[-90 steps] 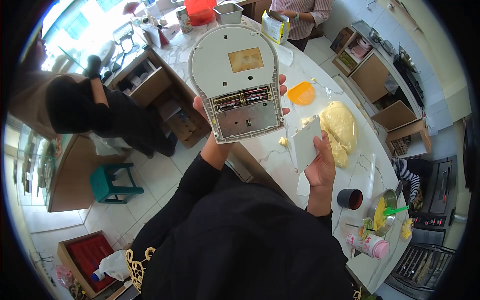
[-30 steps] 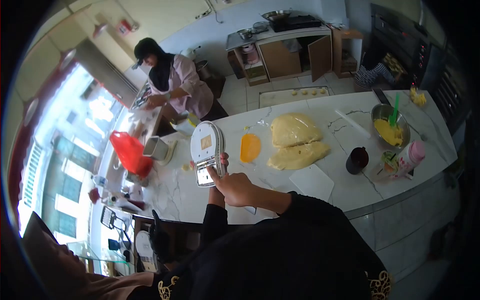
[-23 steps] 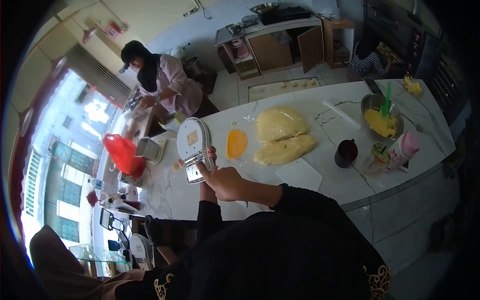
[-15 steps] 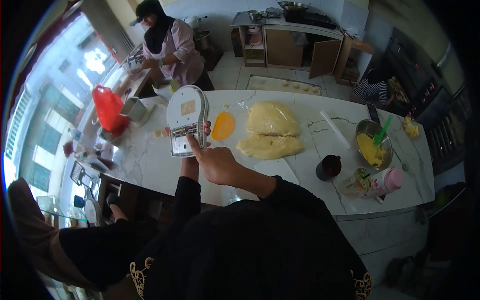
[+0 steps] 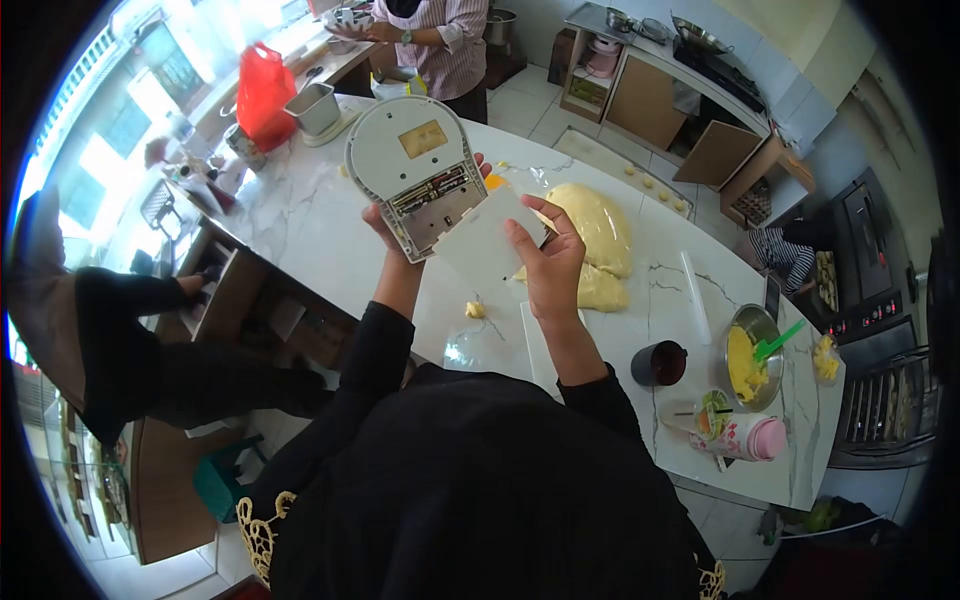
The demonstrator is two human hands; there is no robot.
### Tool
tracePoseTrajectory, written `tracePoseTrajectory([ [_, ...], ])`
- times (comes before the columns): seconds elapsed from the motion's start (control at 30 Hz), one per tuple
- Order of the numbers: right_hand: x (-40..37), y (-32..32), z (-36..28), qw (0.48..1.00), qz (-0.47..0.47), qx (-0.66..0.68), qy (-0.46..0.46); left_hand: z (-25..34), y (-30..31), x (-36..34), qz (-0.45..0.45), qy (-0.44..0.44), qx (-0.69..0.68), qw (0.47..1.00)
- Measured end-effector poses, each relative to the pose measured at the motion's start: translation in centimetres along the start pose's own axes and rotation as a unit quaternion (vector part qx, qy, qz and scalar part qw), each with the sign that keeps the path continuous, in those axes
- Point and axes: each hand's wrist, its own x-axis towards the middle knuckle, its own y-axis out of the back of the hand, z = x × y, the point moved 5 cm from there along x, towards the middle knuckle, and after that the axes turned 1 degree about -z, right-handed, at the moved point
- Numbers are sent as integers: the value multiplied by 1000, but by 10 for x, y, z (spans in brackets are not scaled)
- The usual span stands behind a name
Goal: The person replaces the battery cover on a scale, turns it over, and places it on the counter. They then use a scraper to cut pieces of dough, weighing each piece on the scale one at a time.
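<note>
From here, my left hand (image 5: pixel 381 224) cups the upturned scale (image 5: pixel 385 151), batteries (image 5: pixel 436 190) exposed; my right hand (image 5: pixel 554 264) now pinches the cover (image 5: pixel 487 236).

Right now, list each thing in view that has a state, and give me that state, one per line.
White device, underside showing, compartment open
Batteries, in the compartment
White cover, off the device
Left hand, holding the device
Right hand, holding the cover
Dough, in two pieces
Steel bowl, holding yellow mixture
Dark mug, standing
Cabinet door, open
</note>
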Motion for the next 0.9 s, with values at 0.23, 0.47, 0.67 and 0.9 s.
tracePoseTrajectory([
  [0.23,-6,-7,21,999,28,-12,40,2,-24,-7,17,-19,52,998],
  [0.47,-2,-6,12,937,0,-280,210,-16,-25,-18,22,1,42,999],
  [0.67,-19,-30,-15,827,-68,-475,294,-18,-36,-19,55,14,40,998],
  [0.9,-16,-34,-9,753,-58,-596,273,-21,-39,-9,28,16,18,999],
])
